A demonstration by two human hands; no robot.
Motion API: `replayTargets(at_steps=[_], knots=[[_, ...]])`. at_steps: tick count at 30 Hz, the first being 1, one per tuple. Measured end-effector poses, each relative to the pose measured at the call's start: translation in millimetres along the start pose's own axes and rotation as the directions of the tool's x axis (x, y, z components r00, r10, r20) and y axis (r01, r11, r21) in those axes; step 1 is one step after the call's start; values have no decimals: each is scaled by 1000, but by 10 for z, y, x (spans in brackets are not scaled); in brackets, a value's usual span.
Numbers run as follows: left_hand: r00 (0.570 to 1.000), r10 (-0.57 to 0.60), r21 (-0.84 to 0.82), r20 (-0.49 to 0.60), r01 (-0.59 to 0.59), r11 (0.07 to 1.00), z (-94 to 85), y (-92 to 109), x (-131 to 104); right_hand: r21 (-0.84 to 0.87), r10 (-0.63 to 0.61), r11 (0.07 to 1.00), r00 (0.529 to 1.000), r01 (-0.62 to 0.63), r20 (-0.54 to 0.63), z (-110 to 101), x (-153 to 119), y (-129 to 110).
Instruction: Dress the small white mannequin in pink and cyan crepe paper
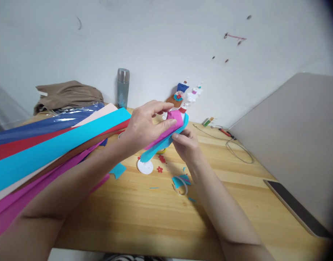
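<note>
Above the middle of the table I hold a long bundle with a magenta sheet (177,117) lying over a bright blue strip (155,146). They look like paper or thin felt. My left hand (144,123) pinches the magenta part from the left, its thumb lying along the top. From below on the right, my right hand (186,143) grips the blue edge between thumb and fingers. Just behind the bundle stand small decorated figures: a white one (192,97) and a brown one (172,101) with a blue top and a flower rosette.
Long coloured sheets (60,145) cover the left side, with a brown cloth (71,94) and a flask (123,88) behind. A white disc (145,167), red flowers (160,169), a whitish ring (186,188) and blue scraps lie below my hands. At right are a cable (239,159) and a tablet-like slab (294,206).
</note>
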State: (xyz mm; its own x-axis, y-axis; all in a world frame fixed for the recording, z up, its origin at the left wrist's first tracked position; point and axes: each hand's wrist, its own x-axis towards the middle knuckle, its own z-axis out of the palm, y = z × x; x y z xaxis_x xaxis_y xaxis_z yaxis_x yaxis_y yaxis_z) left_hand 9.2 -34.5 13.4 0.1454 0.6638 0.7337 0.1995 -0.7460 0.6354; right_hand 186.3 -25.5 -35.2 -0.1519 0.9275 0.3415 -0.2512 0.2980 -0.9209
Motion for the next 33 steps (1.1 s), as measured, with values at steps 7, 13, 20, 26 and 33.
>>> replayTargets(at_steps=[7, 13, 20, 26, 33], knots=[[995, 80, 19, 66, -82, 996, -107, 53, 60, 37, -2, 999, 999, 0, 38, 3, 7, -8], [937, 237, 60, 257, -261, 964, -304, -79, 264, 52, 15, 998, 999, -18, 47, 19, 9, -37], [794, 504, 57, 340, -552, 832, -347, -179, 385, 70, 36, 997, 997, -41, 72, 57, 7, -78], [829, 476, 149, 294, -532, 834, -389, -101, 350, 65, 42, 997, 996, -47, 80, 35, 16, -55], [995, 37, 125, 95, -49, 991, -319, -86, 218, 58, 35, 998, 998, -37, 51, 14, 28, -30]])
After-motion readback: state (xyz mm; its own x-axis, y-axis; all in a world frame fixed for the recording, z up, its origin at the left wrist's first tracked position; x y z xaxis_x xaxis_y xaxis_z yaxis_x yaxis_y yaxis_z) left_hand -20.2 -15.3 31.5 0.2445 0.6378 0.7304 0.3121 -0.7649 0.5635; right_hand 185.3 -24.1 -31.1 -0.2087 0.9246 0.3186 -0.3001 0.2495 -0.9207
